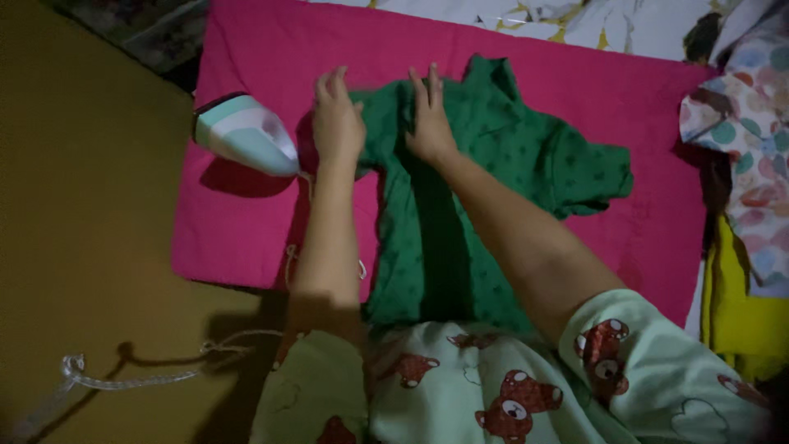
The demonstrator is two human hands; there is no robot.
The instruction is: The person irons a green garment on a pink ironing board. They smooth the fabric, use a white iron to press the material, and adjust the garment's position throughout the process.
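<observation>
Dim light, with hard shadows thrown onto a mustard-brown floor (90, 247). A pink mat (246, 222) is spread across it. Beyond the mat lies a white floral sheet (625, 25). At the right edge sits a heap of patterned cloth (756, 140) over a yellow cloth (740, 321). A pale cord (131, 380) trails over the floor.

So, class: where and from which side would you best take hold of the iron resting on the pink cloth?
Probably the upper back of the iron, from the floor side on the left. Its narrow nose points right, towards the left hand and the green garment, so the broad rear is the open end. The handle itself is not clearly visible. The cord trails on the floor nearby.
</observation>
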